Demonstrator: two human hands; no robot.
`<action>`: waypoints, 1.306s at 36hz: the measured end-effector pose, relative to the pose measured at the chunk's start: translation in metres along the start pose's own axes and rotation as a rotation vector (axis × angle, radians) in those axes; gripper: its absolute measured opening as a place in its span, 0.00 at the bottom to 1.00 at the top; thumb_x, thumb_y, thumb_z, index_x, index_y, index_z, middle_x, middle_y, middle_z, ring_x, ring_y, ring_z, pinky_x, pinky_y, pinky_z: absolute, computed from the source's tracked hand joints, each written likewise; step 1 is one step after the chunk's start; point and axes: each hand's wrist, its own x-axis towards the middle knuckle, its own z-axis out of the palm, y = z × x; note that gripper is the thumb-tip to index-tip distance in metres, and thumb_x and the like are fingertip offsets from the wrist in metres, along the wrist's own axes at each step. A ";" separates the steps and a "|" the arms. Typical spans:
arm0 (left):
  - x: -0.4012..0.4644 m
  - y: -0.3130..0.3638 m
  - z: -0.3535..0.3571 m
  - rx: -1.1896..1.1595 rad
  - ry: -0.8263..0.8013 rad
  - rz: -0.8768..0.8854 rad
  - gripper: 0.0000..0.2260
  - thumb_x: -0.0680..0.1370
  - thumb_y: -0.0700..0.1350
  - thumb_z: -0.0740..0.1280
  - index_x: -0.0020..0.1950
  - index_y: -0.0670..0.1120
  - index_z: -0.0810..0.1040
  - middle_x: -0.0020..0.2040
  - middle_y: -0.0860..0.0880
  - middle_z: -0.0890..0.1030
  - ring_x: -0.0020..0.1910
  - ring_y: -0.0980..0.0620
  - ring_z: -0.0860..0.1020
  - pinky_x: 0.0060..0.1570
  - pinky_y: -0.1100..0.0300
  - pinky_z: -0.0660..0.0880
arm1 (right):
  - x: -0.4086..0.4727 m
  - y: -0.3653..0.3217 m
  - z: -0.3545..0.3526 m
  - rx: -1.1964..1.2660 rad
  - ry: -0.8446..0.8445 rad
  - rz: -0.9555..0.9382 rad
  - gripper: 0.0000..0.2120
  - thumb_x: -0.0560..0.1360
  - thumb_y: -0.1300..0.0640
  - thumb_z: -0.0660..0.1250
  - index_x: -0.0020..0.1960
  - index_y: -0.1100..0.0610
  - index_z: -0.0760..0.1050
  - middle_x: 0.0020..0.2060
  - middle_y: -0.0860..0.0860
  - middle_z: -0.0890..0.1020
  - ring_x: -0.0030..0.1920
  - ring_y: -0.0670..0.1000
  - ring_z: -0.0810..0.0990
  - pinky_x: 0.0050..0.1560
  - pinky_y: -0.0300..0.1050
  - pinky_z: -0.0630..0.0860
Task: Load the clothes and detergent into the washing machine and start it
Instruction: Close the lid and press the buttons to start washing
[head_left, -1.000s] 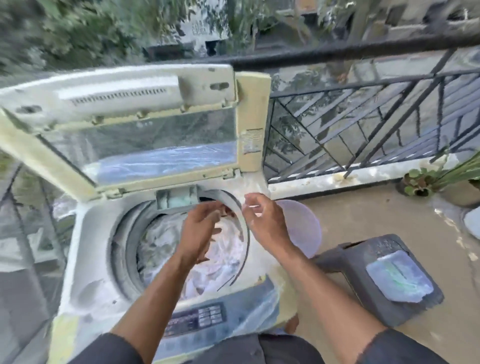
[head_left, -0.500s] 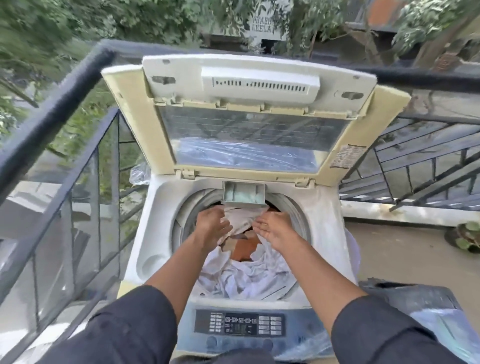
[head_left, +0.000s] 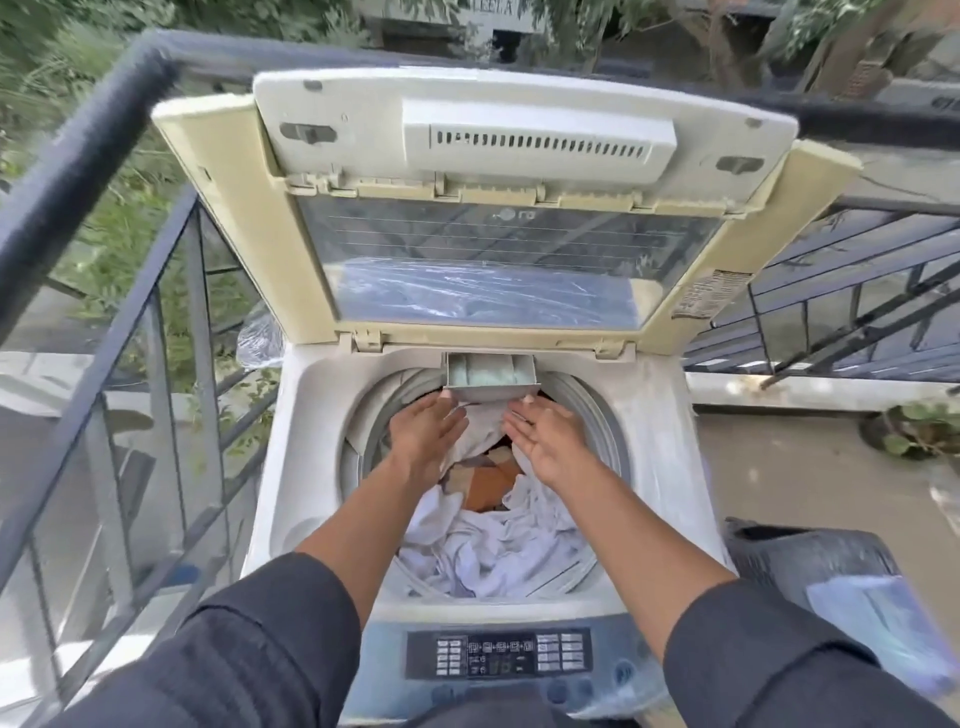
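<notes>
With my left hand (head_left: 422, 435) and right hand (head_left: 543, 441) spread flat at the soap drawer (head_left: 491, 375) above the clothes (head_left: 493, 551), I think soap goes in next.

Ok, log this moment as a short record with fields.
lid: washer lid propped open
drum: holds white clothes and an orange-brown piece
drawer: detergent drawer pulled out over the drum's far edge
left hand: fingers straight, tips at the drawer front
right hand: fingers straight, tips at the drawer front
panel: control panel nearest the person, untouched
</notes>
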 end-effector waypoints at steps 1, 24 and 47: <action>0.001 0.002 0.002 -0.009 0.002 0.002 0.15 0.84 0.40 0.70 0.69 0.35 0.77 0.59 0.40 0.84 0.61 0.40 0.84 0.52 0.56 0.84 | 0.001 -0.002 0.001 0.000 0.001 -0.001 0.16 0.82 0.69 0.65 0.69 0.69 0.71 0.61 0.66 0.80 0.59 0.63 0.81 0.67 0.55 0.78; 0.015 0.023 0.025 0.086 -0.026 0.068 0.18 0.84 0.46 0.70 0.68 0.35 0.78 0.59 0.40 0.82 0.51 0.44 0.83 0.56 0.54 0.84 | 0.038 -0.023 0.022 -0.035 0.033 0.001 0.08 0.82 0.59 0.68 0.54 0.66 0.76 0.59 0.65 0.83 0.47 0.56 0.85 0.56 0.50 0.81; -0.009 0.021 0.015 0.623 -0.022 0.275 0.10 0.83 0.42 0.70 0.62 0.42 0.83 0.54 0.42 0.86 0.49 0.47 0.82 0.54 0.52 0.82 | -0.004 -0.030 0.013 -0.374 -0.093 -0.106 0.09 0.81 0.51 0.71 0.52 0.56 0.79 0.49 0.60 0.87 0.43 0.54 0.85 0.44 0.47 0.82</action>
